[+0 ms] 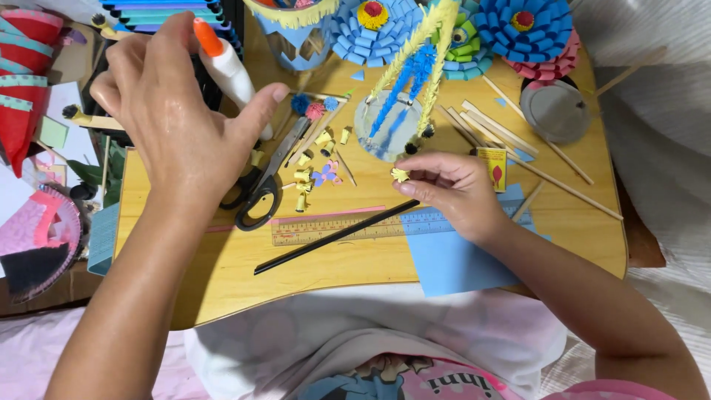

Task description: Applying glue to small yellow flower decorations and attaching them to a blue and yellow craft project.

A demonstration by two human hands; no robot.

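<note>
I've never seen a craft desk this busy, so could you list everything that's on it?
wooden table: one, tan, under it all
glue bottle: one, white with orange cap, held in left hand
scissors: one pair, black handles, left of centre
ruler: one, clear, centre front
black stick: one, lying across ruler
blue paper sheet: one, front right
small yellow fringed rolls: several, centre
paper flowers: several, blue, green, pink, far edge
wooden sticks: several, tan, right
round disc: one, grey, far right
yellow fringed piece: one, pinched in right fingers
left hand: holding bottle
right hand: over ruler
</note>
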